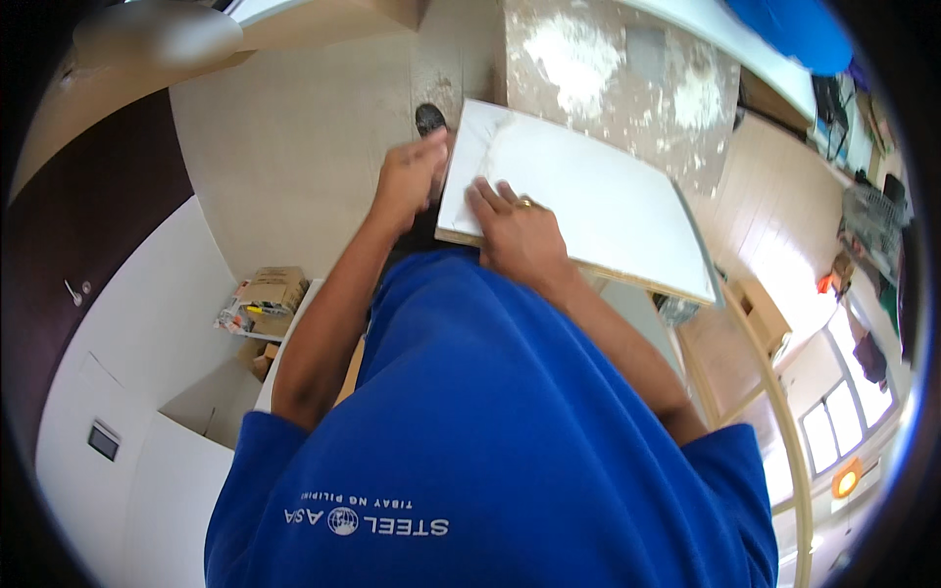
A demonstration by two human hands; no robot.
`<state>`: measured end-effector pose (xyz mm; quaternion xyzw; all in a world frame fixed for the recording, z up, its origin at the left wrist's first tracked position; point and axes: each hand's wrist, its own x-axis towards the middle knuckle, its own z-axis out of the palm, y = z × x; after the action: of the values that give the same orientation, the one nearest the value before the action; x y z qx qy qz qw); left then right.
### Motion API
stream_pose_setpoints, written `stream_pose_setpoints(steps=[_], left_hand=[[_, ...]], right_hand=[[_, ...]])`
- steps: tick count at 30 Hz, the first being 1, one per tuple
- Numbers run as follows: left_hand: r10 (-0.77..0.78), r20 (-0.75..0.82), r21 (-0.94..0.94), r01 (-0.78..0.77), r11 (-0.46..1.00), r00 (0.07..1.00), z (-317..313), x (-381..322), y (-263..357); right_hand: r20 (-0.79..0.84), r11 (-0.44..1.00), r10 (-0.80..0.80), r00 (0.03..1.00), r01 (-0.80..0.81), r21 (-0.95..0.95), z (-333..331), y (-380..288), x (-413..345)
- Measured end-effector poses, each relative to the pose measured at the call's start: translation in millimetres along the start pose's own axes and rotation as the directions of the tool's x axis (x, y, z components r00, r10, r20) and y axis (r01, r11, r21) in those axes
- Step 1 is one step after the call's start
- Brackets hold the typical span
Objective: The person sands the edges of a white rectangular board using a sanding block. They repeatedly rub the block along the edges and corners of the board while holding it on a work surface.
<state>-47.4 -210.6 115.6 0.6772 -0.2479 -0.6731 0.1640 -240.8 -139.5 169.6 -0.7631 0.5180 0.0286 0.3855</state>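
Observation:
A white-faced panel with wood-coloured edges (pixel 581 198) lies face up before me, slanting down to the right. My right hand (pixel 522 231), with a ring on one finger, rests palm down on the panel near its front left corner; its fingers are slightly apart and its thumb is hidden. Just off the panel's left end is my left hand (pixel 413 176), somewhat blurred, its fingers bent and partly overlapping. Whether it touches the panel or holds something small cannot be told. A thin grey strip (pixel 698 235) runs along the panel's right end.
Behind the panel stands a worn, paint-spotted surface (pixel 625 81). Cardboard boxes (pixel 273 290) are stacked at the left by a white wall. A pale wooden frame (pixel 779 411) rises at the lower right, near an open carton (pixel 757 316). A dark shoe (pixel 430 119) shows beyond my left hand.

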Motion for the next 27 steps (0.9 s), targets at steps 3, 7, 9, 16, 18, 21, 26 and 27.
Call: stream_pose_setpoints(steps=[3,7,9,16,18,21,26,27], left_hand=[[-0.024,0.077,0.106,0.016,0.994,0.997,-21.8,-84.6,19.4],[0.244,0.038,0.23,-0.246,0.942,0.969,-23.4,-105.4,0.3],[0.237,-0.006,0.15,-0.233,0.961,0.972,-9.7,-49.3,-21.1],[-0.147,-0.098,-0.174,0.128,0.976,0.984,-25.6,64.2,-55.2],[-0.126,-0.074,-0.157,0.113,0.981,0.989,-48.5,36.8,-50.4],[-0.137,-0.046,-0.149,0.129,0.98,0.99,-57.2,-31.7,-16.6],[-0.069,0.041,-0.161,0.074,0.984,0.997,-44.8,-94.0,-7.0],[-0.05,0.072,-0.189,0.063,0.98,0.996,-41.0,-101.8,-5.3]], right_hand=[[-0.011,1.0,0.025,1.0,-0.025,-0.004,-2.6,0.0,3.6],[-0.037,1.0,0.012,0.999,-0.013,-0.003,-5.5,3.7,9.2],[-0.01,1.0,0.019,1.0,-0.019,0.001,-5.6,0.0,4.7],[0.032,1.0,0.008,0.999,-0.008,-0.011,-22.7,3.4,8.9],[0.024,1.0,0.003,1.0,-0.002,-0.027,-24.8,5.9,12.8],[0.04,0.999,-0.011,0.999,0.013,-0.039,-20.6,8.6,9.6],[0.066,0.998,0.0,0.998,0.005,-0.066,-24.7,2.4,11.8],[0.076,0.997,0.023,0.997,-0.017,-0.078,-23.4,1.9,11.0]])
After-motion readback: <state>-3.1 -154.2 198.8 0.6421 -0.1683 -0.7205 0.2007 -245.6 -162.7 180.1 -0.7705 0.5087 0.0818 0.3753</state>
